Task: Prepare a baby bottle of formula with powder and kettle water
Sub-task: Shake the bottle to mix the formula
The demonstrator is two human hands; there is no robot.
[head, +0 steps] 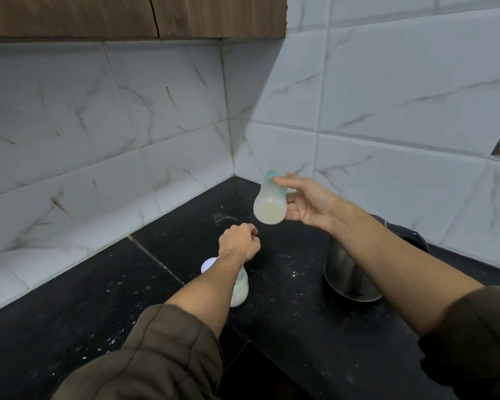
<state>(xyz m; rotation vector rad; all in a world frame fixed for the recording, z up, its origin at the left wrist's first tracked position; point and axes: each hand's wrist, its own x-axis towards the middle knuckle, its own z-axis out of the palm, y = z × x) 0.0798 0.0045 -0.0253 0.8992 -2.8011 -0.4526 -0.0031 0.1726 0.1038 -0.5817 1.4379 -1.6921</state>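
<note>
A person's right hand [309, 203] holds a baby bottle [270, 207] in the air above a black kitchen counter [98, 327], up and to the left of the steel kettle [347, 272], over the corner where the tiled walls meet. The thumb lies across the bottle's upper part near the teal cap, and the fingers wrap round behind it. The bottle tilts, is blurred, and shows pale, milky liquid in its lower half.

The left hand [238, 243] hangs curled into a loose fist left of the kettle, with nothing visible in it. Below its forearm stands a white-lidded jar [241, 287] of pale powder.

Half full, the bottle is likely light, though the liquid would shift its weight as it tips. Its smooth plastic wall could be slippery if wet, so the narrower waist below the cap looks like the surest place to grip.
</note>
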